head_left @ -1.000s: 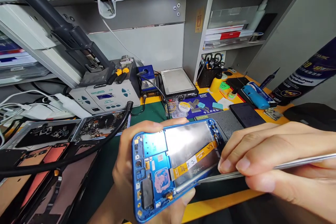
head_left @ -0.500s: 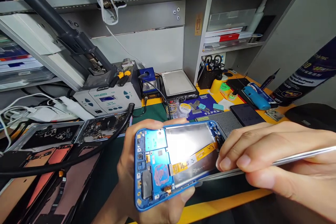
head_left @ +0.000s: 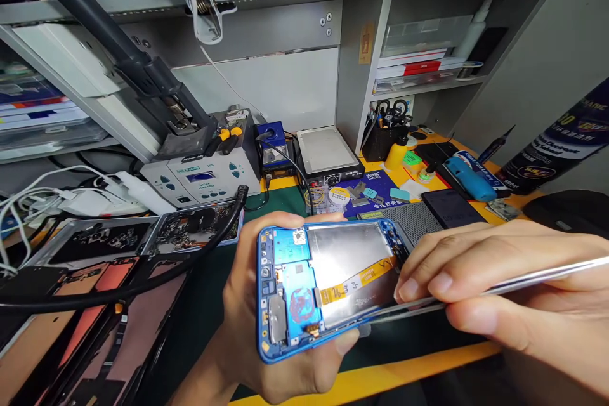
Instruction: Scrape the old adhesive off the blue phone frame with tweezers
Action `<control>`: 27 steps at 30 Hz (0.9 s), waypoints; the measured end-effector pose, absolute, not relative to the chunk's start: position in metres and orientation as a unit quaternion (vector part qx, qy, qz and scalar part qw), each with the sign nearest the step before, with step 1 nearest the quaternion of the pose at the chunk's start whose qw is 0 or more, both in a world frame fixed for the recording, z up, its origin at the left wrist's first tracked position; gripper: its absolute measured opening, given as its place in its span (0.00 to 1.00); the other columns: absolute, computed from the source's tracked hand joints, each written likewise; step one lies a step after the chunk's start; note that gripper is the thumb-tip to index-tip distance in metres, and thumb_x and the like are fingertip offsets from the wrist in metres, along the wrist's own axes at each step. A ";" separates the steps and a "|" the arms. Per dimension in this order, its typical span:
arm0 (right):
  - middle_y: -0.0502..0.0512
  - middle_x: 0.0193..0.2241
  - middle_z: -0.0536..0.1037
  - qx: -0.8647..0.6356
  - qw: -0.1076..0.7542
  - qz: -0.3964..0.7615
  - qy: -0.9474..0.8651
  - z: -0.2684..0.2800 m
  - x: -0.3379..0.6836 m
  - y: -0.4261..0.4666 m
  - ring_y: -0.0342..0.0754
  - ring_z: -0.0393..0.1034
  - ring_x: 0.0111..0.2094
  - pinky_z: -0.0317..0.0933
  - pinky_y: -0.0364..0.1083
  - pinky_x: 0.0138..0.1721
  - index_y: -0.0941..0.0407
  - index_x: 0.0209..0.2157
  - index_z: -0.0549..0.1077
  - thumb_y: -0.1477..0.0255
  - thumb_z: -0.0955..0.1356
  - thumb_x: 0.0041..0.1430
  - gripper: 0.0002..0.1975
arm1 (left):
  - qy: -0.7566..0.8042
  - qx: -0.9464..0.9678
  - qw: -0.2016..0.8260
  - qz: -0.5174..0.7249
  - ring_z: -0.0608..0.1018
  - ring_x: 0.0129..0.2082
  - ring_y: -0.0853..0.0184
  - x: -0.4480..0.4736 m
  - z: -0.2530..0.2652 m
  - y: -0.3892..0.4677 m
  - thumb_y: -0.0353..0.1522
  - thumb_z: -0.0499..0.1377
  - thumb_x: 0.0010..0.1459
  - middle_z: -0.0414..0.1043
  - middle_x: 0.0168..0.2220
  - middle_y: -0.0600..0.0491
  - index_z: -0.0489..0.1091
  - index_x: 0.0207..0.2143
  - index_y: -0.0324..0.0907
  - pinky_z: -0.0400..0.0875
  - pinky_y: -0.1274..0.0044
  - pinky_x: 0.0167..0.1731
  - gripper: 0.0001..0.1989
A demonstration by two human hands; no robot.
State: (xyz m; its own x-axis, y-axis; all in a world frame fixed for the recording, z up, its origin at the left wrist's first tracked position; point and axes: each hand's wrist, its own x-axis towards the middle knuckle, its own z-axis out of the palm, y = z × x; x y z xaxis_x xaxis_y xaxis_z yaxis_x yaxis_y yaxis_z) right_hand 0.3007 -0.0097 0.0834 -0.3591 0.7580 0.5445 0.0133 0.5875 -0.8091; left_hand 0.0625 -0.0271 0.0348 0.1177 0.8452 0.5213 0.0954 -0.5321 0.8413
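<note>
An opened phone (head_left: 295,247) with a blue frame is tilted in my left hand (head_left: 252,279), whose fingers wrap its far and near edges. Its inside faces up: a blue left part, a shiny silver bay, and an orange ribbon cable (head_left: 375,273) lying slantwise across that bay. My right hand (head_left: 480,273) pinches slim metal tweezers (head_left: 537,277). Their tip end runs along the phone's near long edge; the exact tip is hard to make out. The right fingertips are close to the phone's right end and partly cover it.
Phone back panels (head_left: 137,304) lie at the left under a black hose (head_left: 190,266). Behind stand a hot-air station (head_left: 204,174), a flat silver heating plate (head_left: 326,149) and a tool holder (head_left: 385,139). A dark phone (head_left: 451,208) lies beyond my right hand, near a large spray can (head_left: 556,146).
The phone and my left hand shift slightly right, and its tilt changes a little. The surroundings also shift right in view. My right hand keeps its grip on the tweezers.
</note>
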 end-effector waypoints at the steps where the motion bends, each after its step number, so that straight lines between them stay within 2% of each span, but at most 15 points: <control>1: 0.50 0.29 0.87 -0.263 0.501 0.365 -0.739 0.083 0.301 -0.010 0.56 0.84 0.30 0.82 0.51 0.32 0.43 0.41 0.84 0.75 0.76 0.55 0.14 | 0.355 0.674 0.324 0.561 0.81 0.52 0.52 0.062 0.034 -0.027 0.26 0.68 0.37 0.75 0.58 0.53 0.58 0.58 0.56 0.80 0.63 0.52 0.45; 6: 0.50 0.28 0.86 -0.266 0.515 0.350 -0.736 0.077 0.303 -0.007 0.55 0.83 0.29 0.80 0.52 0.30 0.44 0.40 0.85 0.76 0.76 0.55 0.13 | 0.371 0.677 0.313 0.553 0.82 0.51 0.55 0.062 0.036 -0.024 0.30 0.70 0.42 0.76 0.56 0.49 0.59 0.58 0.50 0.78 0.66 0.52 0.41; 11: 0.48 0.29 0.86 -0.313 0.526 0.360 -0.704 0.068 0.305 -0.007 0.54 0.83 0.29 0.80 0.51 0.30 0.42 0.38 0.83 0.70 0.76 0.59 0.07 | 0.365 0.675 0.329 0.550 0.82 0.47 0.61 0.063 0.036 -0.020 0.28 0.69 0.40 0.77 0.52 0.50 0.60 0.57 0.46 0.78 0.72 0.50 0.40; 17: 0.47 0.23 0.84 -0.366 0.546 0.401 -0.637 0.068 0.293 -0.013 0.50 0.82 0.25 0.79 0.44 0.28 0.43 0.33 0.82 0.66 0.75 0.59 0.01 | 0.372 0.664 0.340 0.552 0.79 0.31 0.70 0.066 0.036 -0.018 0.29 0.70 0.41 0.74 0.37 0.58 0.60 0.56 0.45 0.80 0.75 0.41 0.39; 23: 0.46 0.22 0.83 -0.372 0.538 0.438 -0.617 0.070 0.290 -0.011 0.48 0.80 0.23 0.78 0.41 0.27 0.43 0.30 0.83 0.66 0.77 0.57 0.02 | 0.359 0.672 0.343 0.550 0.83 0.45 0.65 0.063 0.039 -0.018 0.28 0.70 0.41 0.79 0.51 0.53 0.60 0.57 0.47 0.78 0.79 0.48 0.40; 27: 0.47 0.22 0.84 -0.365 0.528 0.454 -0.618 0.070 0.293 -0.010 0.48 0.81 0.24 0.78 0.42 0.28 0.42 0.32 0.84 0.65 0.77 0.56 0.01 | 0.375 0.678 0.321 0.544 0.84 0.39 0.66 0.060 0.039 -0.019 0.31 0.70 0.41 0.80 0.49 0.55 0.61 0.56 0.48 0.80 0.78 0.45 0.39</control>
